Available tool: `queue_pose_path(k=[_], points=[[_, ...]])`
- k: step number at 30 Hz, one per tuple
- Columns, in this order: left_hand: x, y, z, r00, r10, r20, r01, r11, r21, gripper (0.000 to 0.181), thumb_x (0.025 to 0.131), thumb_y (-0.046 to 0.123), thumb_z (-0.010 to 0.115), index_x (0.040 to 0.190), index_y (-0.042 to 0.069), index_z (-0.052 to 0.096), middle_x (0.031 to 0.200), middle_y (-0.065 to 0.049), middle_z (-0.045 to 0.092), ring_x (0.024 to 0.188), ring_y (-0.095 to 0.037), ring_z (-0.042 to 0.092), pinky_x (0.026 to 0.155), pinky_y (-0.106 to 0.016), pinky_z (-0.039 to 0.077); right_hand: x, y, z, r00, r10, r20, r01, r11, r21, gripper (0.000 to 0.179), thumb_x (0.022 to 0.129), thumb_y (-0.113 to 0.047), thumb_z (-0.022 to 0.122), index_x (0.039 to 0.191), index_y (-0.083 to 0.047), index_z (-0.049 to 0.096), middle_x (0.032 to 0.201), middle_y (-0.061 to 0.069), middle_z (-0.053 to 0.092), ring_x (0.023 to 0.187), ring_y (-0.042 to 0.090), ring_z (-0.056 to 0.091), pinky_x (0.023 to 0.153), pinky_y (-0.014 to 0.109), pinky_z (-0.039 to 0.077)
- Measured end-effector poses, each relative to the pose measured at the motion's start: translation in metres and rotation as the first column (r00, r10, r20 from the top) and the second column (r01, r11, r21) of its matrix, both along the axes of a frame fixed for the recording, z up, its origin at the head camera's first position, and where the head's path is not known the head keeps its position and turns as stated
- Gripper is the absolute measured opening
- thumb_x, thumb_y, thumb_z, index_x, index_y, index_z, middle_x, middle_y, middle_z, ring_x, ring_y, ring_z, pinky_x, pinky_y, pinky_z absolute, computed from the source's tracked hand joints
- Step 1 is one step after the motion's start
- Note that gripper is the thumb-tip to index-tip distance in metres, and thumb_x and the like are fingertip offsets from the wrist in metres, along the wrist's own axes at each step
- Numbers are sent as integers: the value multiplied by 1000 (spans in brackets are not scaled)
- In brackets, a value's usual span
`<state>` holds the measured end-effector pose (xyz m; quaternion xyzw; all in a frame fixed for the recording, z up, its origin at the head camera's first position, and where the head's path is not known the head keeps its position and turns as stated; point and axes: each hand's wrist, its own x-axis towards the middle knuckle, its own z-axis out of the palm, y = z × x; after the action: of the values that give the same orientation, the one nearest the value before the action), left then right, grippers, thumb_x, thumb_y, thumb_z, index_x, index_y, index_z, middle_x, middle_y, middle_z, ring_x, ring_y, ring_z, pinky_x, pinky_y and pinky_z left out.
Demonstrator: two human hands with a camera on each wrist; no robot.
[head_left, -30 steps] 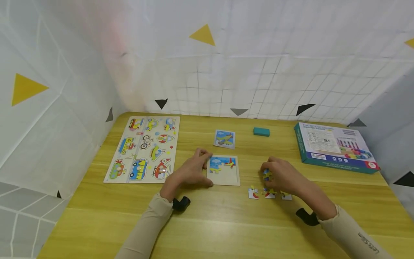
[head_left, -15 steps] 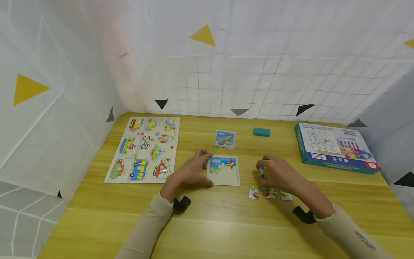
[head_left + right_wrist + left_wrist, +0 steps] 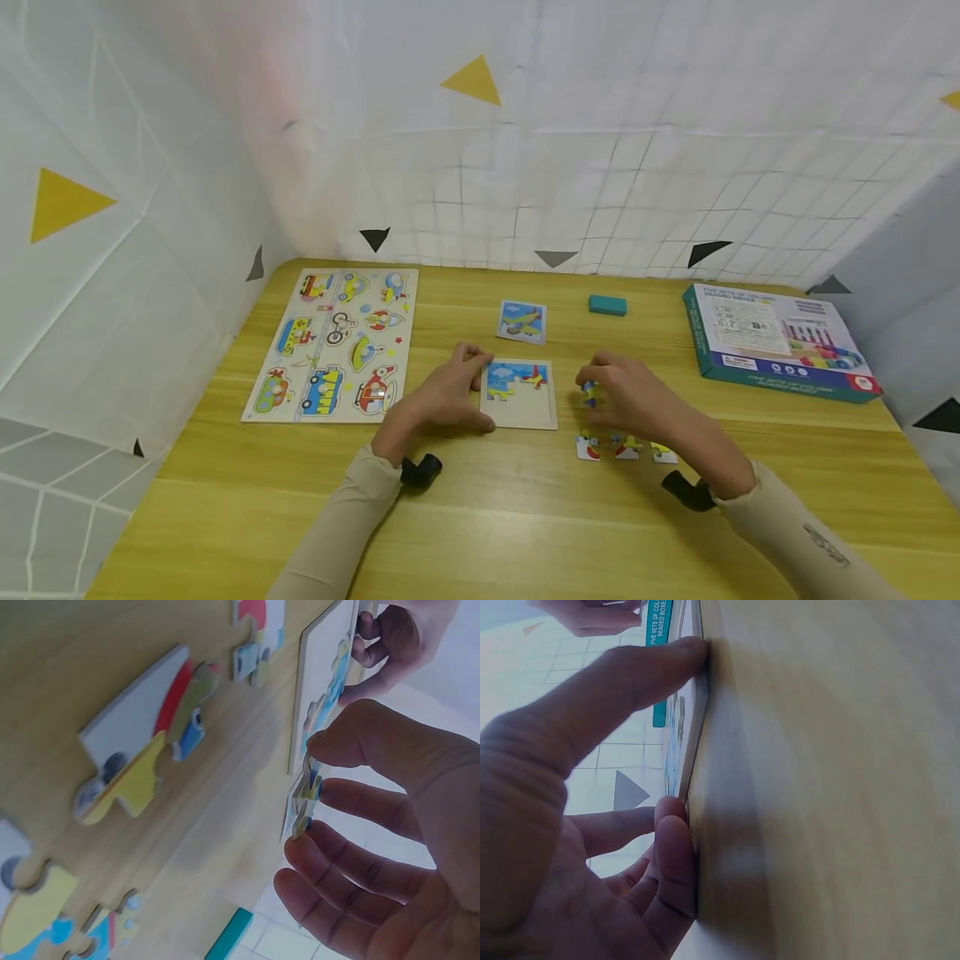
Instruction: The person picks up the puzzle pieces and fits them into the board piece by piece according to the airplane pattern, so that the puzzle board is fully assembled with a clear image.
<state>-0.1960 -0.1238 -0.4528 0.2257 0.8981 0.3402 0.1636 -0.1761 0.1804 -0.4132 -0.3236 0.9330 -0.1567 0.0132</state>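
In the head view my left hand [image 3: 442, 396] grips the left edge of a square wooden jigsaw tray [image 3: 534, 414], thumb at the near corner and fingers at the far one. Sky and red-tail pieces fill the tray's upper part; its lower part shows bare wood. My right hand [image 3: 637, 404] is just right of the tray, above the table. It pinches a blue and yellow jigsaw piece [image 3: 304, 796] between thumb and fingertips, seen edge-on in the right wrist view. Several loose pieces [image 3: 588, 449] lie below that hand, one with a red arc [image 3: 142, 742].
Behind the tray lies an airplane picture card [image 3: 521, 322]. A teal block [image 3: 607, 306] sits farther back. On the right is a flat bead-set box [image 3: 780, 342], and on the left a vehicle peg puzzle board [image 3: 330, 346]. White sheeting [image 3: 555, 167] borders the table's back.
My right hand has moved left toward the tray, carrying the jigsaw piece away from above the loose ones. The left hand has stayed at the tray's edge.
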Motion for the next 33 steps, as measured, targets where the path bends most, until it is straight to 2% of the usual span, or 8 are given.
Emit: queue_pose_path(k=[18, 33], points=[[0, 0, -2, 1000, 6, -5, -6, 1000, 3, 107, 67, 32, 93, 155, 9, 36, 140, -1, 30, 92, -16, 51, 80, -31, 43, -3, -25, 2, 999, 35, -38, -36, 999, -25, 36, 73, -15, 87, 105, -5, 75, 96, 5, 61, 81, 16, 55, 71, 34, 50], [1, 0, 1, 1000, 7, -2, -7, 1000, 0, 107, 68, 31, 93, 155, 9, 36, 140, -1, 30, 92, -17, 51, 80, -32, 43, -7, -43, 3, 998, 59, -4, -59, 996, -62, 35, 73, -11, 85, 106, -5, 75, 99, 6, 62, 81, 18, 57, 70, 34, 49]])
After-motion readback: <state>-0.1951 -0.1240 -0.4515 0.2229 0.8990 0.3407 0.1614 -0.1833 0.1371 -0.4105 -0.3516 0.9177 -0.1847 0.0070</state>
